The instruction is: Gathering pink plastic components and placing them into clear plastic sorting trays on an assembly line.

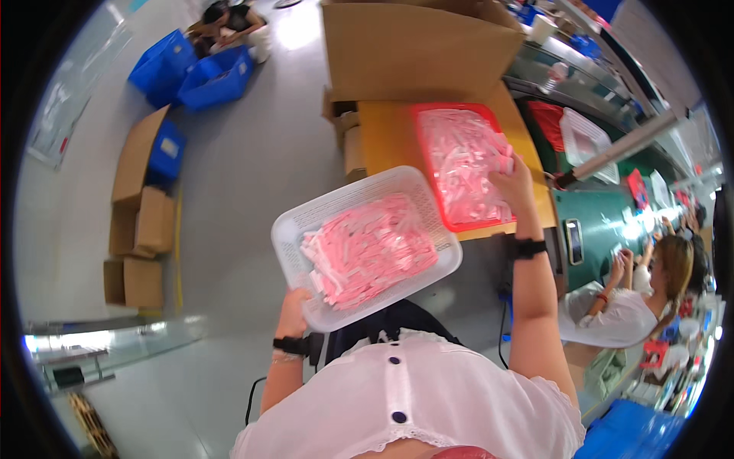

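My left hand (293, 312) grips the near left corner of a white plastic basket (359, 187), which is tilted in front of my body. A heap of small pink-and-white strips (375, 249) fills its middle. Beside it, on the table, a red tray (466, 227) holds many more of the same kind of pieces, some with a glossy, clear-wrapped look. My right hand (514, 183) is at the tray's right side, its fingers curled round some pink-and-white strips (501, 162). How many it holds is hidden. The basket's right end overlaps the tray's near left edge.
A large cardboard box (420, 57) stands at the far end of the yellow table (382, 138). To the right runs a green workbench (592, 206) with a phone (573, 242), where a person in white (619, 314) sits. Cardboard boxes (141, 222) and blue bins (216, 78) line the left floor.
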Demonstrator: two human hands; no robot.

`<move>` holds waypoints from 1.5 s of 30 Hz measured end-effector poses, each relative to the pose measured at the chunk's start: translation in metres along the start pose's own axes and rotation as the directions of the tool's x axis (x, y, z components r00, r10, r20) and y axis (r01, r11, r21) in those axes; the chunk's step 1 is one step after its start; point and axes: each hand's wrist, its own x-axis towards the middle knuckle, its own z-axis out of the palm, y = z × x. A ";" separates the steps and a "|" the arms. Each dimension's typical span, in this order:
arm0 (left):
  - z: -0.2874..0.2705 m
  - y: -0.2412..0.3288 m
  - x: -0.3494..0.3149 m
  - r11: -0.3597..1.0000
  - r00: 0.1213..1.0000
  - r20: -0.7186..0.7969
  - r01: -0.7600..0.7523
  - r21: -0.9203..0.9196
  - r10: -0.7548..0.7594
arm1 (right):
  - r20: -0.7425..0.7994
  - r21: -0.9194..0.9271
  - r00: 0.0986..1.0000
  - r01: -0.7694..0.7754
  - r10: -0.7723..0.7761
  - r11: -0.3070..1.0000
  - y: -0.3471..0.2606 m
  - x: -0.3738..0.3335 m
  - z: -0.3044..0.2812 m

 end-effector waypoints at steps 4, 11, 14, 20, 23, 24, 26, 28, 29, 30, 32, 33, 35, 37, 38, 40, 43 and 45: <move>0.003 -0.007 0.006 0.997 0.998 0.031 -0.052 0.063 0.050 | 0.162 0.198 0.985 -0.096 0.064 0.975 -0.024 -0.051 0.039; 0.013 -0.018 -0.016 0.996 0.993 -0.067 -0.093 0.017 0.094 | 0.517 0.091 0.828 0.198 -0.216 0.976 -0.035 -0.118 0.149; 0.012 -0.027 -0.032 0.985 0.982 -0.086 -0.170 -0.010 0.169 | 0.573 0.037 0.745 0.393 -0.342 0.919 -0.033 -0.131 0.159; -0.016 -0.042 -0.062 0.985 0.972 -0.169 -0.171 -0.016 0.166 | 0.470 0.132 0.806 0.339 -0.360 0.931 -0.064 -0.168 0.158; -0.029 -0.045 -0.070 0.988 0.982 -0.102 -0.154 0.035 0.156 | 0.481 0.097 0.799 0.362 -0.363 0.927 -0.060 -0.194 0.155; -0.042 -0.047 -0.072 0.989 0.987 -0.072 -0.139 0.046 0.142 | 0.514 0.066 0.766 0.414 -0.387 0.908 -0.055 -0.205 0.157; -0.058 -0.045 -0.073 0.990 0.992 -0.017 -0.127 0.054 0.128 | 0.533 0.035 0.750 0.443 -0.392 0.896 -0.040 -0.228 0.168; -0.059 -0.038 -0.088 0.995 0.999 -0.001 -0.033 0.093 0.034 | 0.513 -0.113 0.783 0.467 -0.351 0.877 -0.053 -0.261 0.164; -0.089 -0.036 -0.091 0.977 1.000 0.007 -0.026 0.213 0.025 | 0.547 -0.193 0.760 0.521 -0.349 0.831 -0.070 -0.281 0.169; -0.098 -0.040 -0.095 0.938 0.998 0.042 -0.063 0.342 0.052 | 0.486 -0.239 0.808 0.489 -0.332 0.839 -0.067 -0.297 0.172; -0.086 -0.042 -0.097 0.974 0.974 0.222 -0.015 0.228 -0.037 | 0.429 -0.397 0.842 0.501 -0.326 0.769 -0.047 -0.337 0.170; -0.079 -0.050 -0.094 0.969 0.969 0.226 0.046 0.242 -0.103 | 0.368 -0.451 0.879 0.454 -0.304 0.768 -0.035 -0.354 0.167; -0.052 -0.060 -0.108 0.947 0.938 0.322 0.015 0.322 -0.124 | 0.336 -0.539 0.931 0.314 -0.142 0.782 -0.019 -0.389 0.158; -0.046 -0.075 -0.120 0.927 0.916 0.364 0.021 0.376 -0.168 | 0.376 -0.538 0.926 0.205 0.015 0.817 -0.018 -0.430 0.138; -0.046 -0.086 -0.119 0.889 0.893 0.377 0.049 0.456 -0.243 | 0.476 -0.508 0.870 0.153 0.129 0.848 -0.018 -0.449 0.126; -0.026 -0.108 -0.119 0.819 0.837 0.412 0.070 0.570 -0.359 | 0.406 -0.495 0.893 0.034 0.197 0.868 -0.013 -0.491 0.106; 0.010 -0.164 -0.144 0.702 0.722 0.409 0.148 0.697 -0.558 | 0.325 -0.481 0.909 -0.081 0.263 0.873 0.000 -0.558 0.062; 0.039 -0.205 -0.162 0.647 0.645 0.424 0.144 0.749 -0.635 | 0.106 -0.547 0.980 -0.081 0.165 0.833 0.008 -0.608 0.031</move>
